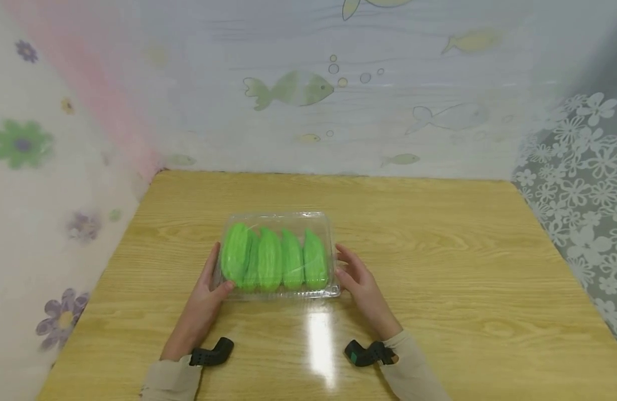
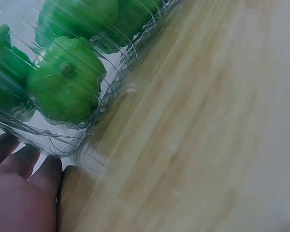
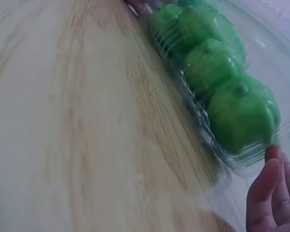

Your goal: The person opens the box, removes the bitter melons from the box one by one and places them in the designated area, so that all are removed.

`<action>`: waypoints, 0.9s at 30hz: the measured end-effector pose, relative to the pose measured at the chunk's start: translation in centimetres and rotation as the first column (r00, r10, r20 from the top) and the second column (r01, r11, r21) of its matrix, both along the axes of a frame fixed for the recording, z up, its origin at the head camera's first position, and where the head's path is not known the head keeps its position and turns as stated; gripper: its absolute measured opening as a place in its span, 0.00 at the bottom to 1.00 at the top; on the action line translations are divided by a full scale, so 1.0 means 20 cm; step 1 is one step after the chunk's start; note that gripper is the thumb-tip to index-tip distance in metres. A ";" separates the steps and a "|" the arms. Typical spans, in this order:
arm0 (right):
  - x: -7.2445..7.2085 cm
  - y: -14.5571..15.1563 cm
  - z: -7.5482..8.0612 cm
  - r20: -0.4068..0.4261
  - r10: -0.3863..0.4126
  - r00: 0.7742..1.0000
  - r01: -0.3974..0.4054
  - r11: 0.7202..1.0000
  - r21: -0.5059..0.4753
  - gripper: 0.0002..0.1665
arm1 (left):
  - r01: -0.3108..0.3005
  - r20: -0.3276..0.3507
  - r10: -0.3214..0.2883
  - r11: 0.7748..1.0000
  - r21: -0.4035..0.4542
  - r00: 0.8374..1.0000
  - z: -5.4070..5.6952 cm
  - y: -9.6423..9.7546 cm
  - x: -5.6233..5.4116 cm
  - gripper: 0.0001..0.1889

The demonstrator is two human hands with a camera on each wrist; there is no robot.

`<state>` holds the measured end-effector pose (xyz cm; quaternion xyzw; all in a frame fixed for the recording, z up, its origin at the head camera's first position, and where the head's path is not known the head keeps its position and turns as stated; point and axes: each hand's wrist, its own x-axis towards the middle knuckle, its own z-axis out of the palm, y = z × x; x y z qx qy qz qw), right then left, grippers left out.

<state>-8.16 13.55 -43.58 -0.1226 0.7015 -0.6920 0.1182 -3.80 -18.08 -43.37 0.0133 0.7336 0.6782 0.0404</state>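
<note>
And the left hand gripped the glossy plastic box; the right hand, fingers loosely extended, touched its opposite end (ridged, tapering green vegetables lay inside!).

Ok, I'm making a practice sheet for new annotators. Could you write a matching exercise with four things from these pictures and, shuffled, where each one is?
Things:
1. Bright green, ridged, elongated pieces
2. The person's left hand
3. Painted green-and-white striped fish
4. Black angular wrist device with a green patch

Places:
A. On the pale wall beyond the wood-grain table
B. At the cuff of the beige right sleeve
C. Inside the clear plastic box
D. At the box's left end, thumb by its near corner

Pairs: 1-C, 2-D, 3-A, 4-B
</note>
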 end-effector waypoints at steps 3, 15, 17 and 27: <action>0.00 0.00 -0.02 -0.012 0.015 1.000 -0.015 1.000 -0.007 0.31 | 0.008 -0.002 -0.008 0.999 0.032 1.000 0.00 0.00 0.00 0.41; 0.01 -0.02 0.00 0.030 0.033 0.999 -0.032 0.999 -0.023 0.46 | 0.058 0.020 -0.059 0.998 0.018 0.998 0.00 -0.02 -0.01 0.49; 0.01 -0.03 0.02 0.043 0.022 0.999 -0.021 1.000 -0.008 0.46 | 0.056 0.020 -0.056 0.998 0.000 0.998 0.00 -0.02 -0.02 0.51; 0.01 -0.02 0.04 0.078 0.018 0.997 -0.018 1.000 0.000 0.41 | 0.049 0.028 -0.047 0.997 -0.063 0.999 -0.01 -0.01 -0.03 0.55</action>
